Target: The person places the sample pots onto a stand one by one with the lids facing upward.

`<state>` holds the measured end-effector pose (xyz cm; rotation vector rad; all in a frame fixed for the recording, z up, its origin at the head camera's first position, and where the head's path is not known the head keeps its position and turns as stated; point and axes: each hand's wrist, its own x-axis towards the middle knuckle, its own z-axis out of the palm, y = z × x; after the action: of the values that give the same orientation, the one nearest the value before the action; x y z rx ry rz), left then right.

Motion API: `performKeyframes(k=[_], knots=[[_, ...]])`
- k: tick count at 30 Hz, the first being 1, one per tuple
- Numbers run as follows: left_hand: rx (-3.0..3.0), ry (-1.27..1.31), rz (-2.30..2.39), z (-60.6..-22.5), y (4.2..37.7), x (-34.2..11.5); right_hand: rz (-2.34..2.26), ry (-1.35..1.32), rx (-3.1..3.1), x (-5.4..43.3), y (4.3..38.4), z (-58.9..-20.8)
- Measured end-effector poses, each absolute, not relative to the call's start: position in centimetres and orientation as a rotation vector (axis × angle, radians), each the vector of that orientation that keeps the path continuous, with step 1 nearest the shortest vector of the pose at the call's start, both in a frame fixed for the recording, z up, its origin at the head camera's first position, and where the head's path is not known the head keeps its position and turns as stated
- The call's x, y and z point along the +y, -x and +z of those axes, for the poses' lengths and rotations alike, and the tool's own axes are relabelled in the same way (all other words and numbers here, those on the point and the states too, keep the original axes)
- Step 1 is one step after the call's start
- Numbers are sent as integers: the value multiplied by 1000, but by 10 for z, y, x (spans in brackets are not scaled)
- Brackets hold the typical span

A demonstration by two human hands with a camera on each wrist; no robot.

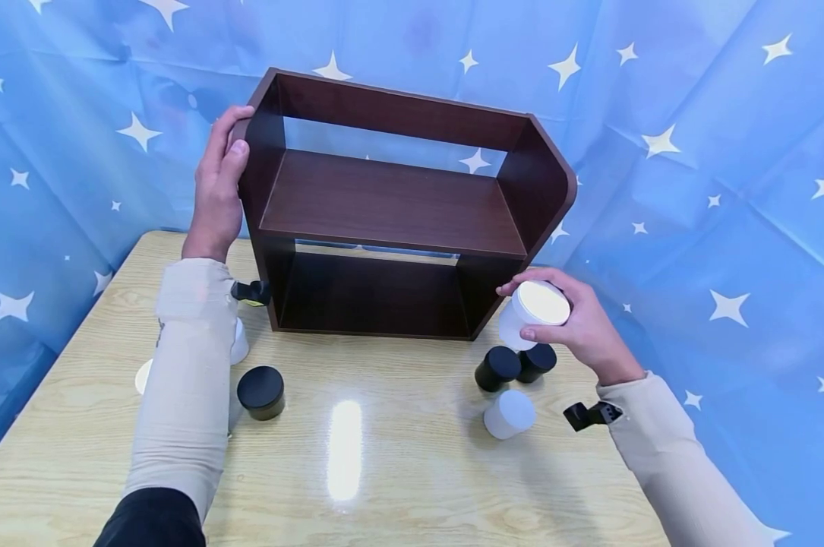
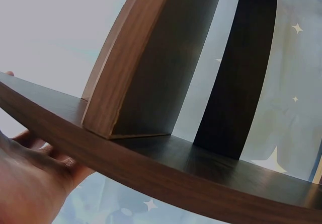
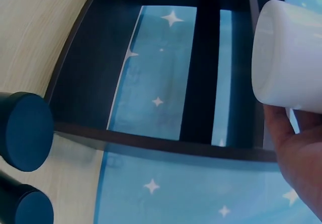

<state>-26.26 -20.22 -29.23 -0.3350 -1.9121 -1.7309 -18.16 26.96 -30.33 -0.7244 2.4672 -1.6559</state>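
Note:
A dark brown two-tier wooden shelf (image 1: 391, 197) stands at the back of the table. My left hand (image 1: 216, 190) grips its left side panel, thumb at the front edge; in the left wrist view, fingers show on the panel's outer face (image 2: 45, 151). Beside the shelf's lower right corner, my right hand (image 1: 582, 319) holds a white jar (image 1: 514, 323) between thumb and fingers, raised above two black jars (image 1: 499, 368). The right wrist view shows that white jar (image 3: 292, 58) close to the shelf's side panel (image 3: 191, 148). Both shelf tiers hold nothing.
Another white jar (image 1: 509, 414) stands in front of the black pair. On the left are a black jar (image 1: 261, 391) and a white jar (image 1: 240, 346) partly behind my sleeve, with a round white thing (image 1: 143, 375) beyond. A blue star-patterned curtain (image 1: 692, 190) hangs behind the table (image 1: 412, 456).

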Motion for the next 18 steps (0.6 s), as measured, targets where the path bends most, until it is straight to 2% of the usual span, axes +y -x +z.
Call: performKeyframes(k=[11, 18], knots=[[-1925, 321, -1735, -293, 262, -202, -1630, 708, 2540, 252, 195, -296], [-1918, 326, -1732, -293, 262, -202, -1641, 605, 2715, 238, 198, -289]])
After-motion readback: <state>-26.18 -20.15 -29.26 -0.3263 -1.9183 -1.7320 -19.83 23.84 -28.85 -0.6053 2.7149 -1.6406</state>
